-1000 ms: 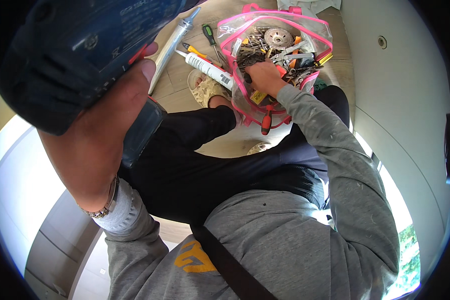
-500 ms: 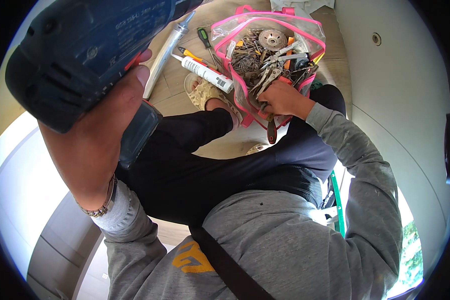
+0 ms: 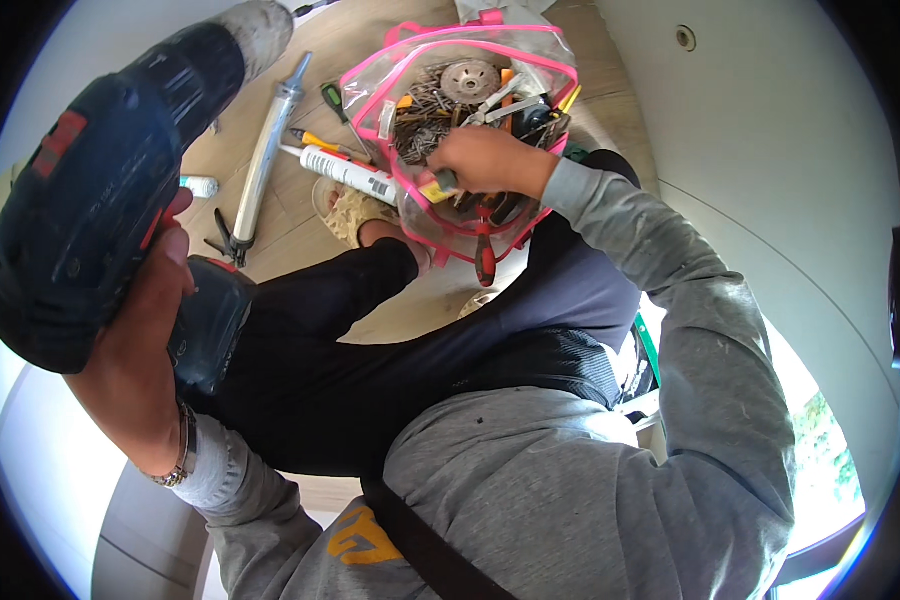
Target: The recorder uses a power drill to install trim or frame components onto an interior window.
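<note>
The left hand (image 3: 135,305) is gripping a drill (image 3: 80,225) beyond the left edge of the clear bag (image 3: 375,76), while the curled right hand (image 3: 485,160), any hold unclear, is hanging inside the near edge, risking a bump that unseats the overhanging screwdriver (image 3: 485,260).

The drill (image 3: 110,190)'s chuck (image 3: 260,38) and bit (image 3: 315,8) have come into view.
</note>
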`<state>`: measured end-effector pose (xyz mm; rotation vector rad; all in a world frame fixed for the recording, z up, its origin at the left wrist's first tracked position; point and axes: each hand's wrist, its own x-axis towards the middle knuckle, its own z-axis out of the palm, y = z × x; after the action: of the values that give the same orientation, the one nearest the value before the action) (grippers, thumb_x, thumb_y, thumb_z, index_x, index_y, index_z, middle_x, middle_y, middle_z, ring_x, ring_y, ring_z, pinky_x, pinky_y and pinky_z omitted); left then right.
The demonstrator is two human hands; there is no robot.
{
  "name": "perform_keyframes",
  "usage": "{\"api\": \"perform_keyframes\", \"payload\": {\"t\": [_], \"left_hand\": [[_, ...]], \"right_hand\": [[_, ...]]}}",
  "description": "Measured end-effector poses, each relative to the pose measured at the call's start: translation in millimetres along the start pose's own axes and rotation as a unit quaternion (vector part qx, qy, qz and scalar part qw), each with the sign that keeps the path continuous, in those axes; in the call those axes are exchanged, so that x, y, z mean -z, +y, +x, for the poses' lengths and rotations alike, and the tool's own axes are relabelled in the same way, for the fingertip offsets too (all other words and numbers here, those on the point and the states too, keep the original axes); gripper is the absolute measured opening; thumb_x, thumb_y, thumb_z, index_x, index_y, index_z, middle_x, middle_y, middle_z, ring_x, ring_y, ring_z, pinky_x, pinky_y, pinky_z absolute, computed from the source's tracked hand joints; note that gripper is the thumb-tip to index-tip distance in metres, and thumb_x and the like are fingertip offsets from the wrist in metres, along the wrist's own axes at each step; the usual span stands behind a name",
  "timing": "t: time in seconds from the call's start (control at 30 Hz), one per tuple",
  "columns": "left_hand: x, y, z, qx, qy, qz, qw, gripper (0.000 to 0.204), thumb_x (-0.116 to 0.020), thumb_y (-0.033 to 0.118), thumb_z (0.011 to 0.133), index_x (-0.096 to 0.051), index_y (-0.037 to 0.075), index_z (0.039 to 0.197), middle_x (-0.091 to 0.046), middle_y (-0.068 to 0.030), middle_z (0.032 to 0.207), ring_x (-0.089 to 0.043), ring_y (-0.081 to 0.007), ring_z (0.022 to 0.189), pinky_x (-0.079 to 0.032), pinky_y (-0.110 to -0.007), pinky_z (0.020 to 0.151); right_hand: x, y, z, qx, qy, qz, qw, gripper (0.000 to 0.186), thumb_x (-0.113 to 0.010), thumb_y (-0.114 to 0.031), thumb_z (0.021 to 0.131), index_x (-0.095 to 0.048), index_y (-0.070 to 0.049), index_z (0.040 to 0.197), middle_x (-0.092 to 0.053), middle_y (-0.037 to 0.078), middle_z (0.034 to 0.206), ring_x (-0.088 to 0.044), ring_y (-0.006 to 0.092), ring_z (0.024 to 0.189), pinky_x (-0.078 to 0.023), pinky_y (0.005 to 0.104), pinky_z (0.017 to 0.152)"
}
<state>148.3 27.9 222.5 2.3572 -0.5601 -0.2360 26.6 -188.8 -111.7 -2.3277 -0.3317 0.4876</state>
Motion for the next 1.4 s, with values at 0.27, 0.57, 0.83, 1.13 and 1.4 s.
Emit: {"api": "perform_keyframes", "payload": {"t": [0.27,0.57,0.83,1.13,1.4], "left_hand": [[-11,7,6,-0.032,0.018,-0.035,0.999,0.066,-0.070,-0.005,0.086,-0.050,0.007,0.147,-0.075,-0.0157,0.104,-0.068,-0.0153,0.072,-0.051,-0.025,0.061],[-10,10,5,-0.024,0.001,-0.004,1.000,0.065,-0.071,-0.005,0.086,-0.051,0.008,0.146,-0.075,-0.0161,0.104,-0.067,-0.0146,0.069,-0.051,-0.025,0.061],[-2,4,0,-0.017,0.010,0.010,1.000,0.065,-0.071,-0.005,0.085,-0.051,0.008,0.146,-0.075,-0.0162,0.103,-0.065,-0.0138,0.068,-0.051,-0.025,0.061],[-6,-1,-4,-0.002,-0.020,0.000,1.000,0.056,-0.070,-0.004,0.087,-0.054,0.002,0.141,-0.075,-0.0150,0.103,-0.064,-0.0137,0.067,-0.050,-0.026,0.062],[-6,9,-2,-0.051,-0.013,-0.025,0.998,0.062,-0.072,-0.003,0.085,-0.055,0.008,0.143,-0.075,-0.0165,0.102,-0.067,-0.0156,0.068,-0.052,-0.025,0.062]], "right_hand": [[58,16,3,-0.155,0.253,-0.101,0.950,0.023,-0.065,-0.010,0.079,-0.071,-0.015,0.100,-0.071,0.013,0.079,-0.069,0.0353,0.072,-0.053,0.0473,0.079],[-58,7,5,-0.036,-0.010,-0.250,0.968,0.057,-0.079,-0.010,0.066,-0.063,-0.010,0.120,-0.070,0.009,0.092,-0.068,0.0260,0.092,-0.042,0.0408,0.087],[-47,30,-15,-0.005,-0.013,-0.215,0.976,0.063,-0.087,-0.028,0.058,-0.064,-0.010,0.114,-0.068,0.005,0.087,-0.066,0.0258,0.090,-0.039,0.0419,0.089],[-26,39,4,-0.011,0.047,-0.248,0.967,0.027,-0.077,-0.027,0.069,-0.069,-0.012,0.090,-0.070,0.007,0.082,-0.068,0.0272,0.084,-0.042,0.0431,0.087],[41,34,33,-0.182,0.189,-0.193,0.946,0.040,-0.077,-0.037,0.080,-0.062,-0.011,0.106,-0.073,0.013,0.087,-0.072,0.0341,0.083,-0.055,0.0467,0.074]]}}
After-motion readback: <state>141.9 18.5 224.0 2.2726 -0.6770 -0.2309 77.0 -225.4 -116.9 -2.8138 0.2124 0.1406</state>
